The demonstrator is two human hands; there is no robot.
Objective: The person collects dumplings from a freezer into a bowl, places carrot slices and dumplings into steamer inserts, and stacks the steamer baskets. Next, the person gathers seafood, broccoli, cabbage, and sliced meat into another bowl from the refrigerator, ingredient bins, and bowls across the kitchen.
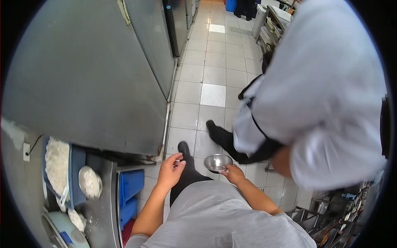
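Note:
My right hand (235,173) grips the rim of a shiny metal bowl (218,160) in front of my waist. No contents show in the bowl. In front of my body on the other side, my left hand (170,170) is raised with its fingers loosely bent and apart from the thumb. Nothing is in it, and it touches nothing. My leg and dark boot (184,148) show just beyond that hand.
A co-worker in a white coat (314,91) passes close on my right. Tall steel cabinets (95,78) line the left. On a steel counter (108,206) stand a blue tub (77,165) of white powder, a metal bowl (90,182) with white powder, and a kitchen scale (68,231). Tiled floor (213,74) runs ahead.

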